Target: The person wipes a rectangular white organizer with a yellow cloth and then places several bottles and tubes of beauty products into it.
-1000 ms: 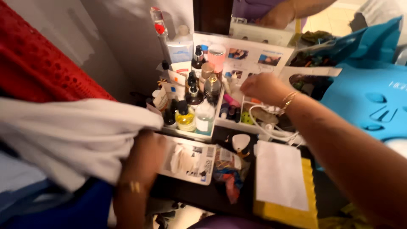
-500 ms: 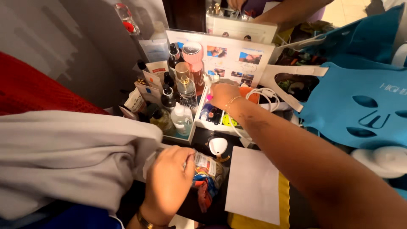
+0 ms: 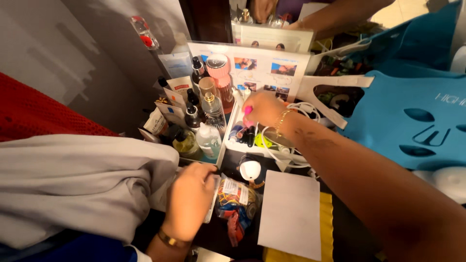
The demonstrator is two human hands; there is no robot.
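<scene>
Starting at the left:
Grey cloth (image 3: 73,189): draped over the left forearm, with red fabric (image 3: 39,109) behind it.
Left hand (image 3: 189,196): fingers curled down on a flat white packet (image 3: 212,199) on the dark tabletop; whether it truly grips is unclear.
Bottle tray (image 3: 219,156): holds crowded bottles, among them a yellow-filled one (image 3: 183,141) and a clear one (image 3: 208,140).
Plastic bag (image 3: 235,204): beside the packet, filled with coloured rubber bands.
Right hand (image 3: 264,109): pinching a pink tube (image 3: 247,114) above the white tray (image 3: 267,150) of small cosmetics.
Picture card (image 3: 257,65): white, upright behind the trays.
White sheet (image 3: 290,213): lying on a yellow pad (image 3: 327,228).
Blue face-shaped mask (image 3: 417,116): far right.
</scene>
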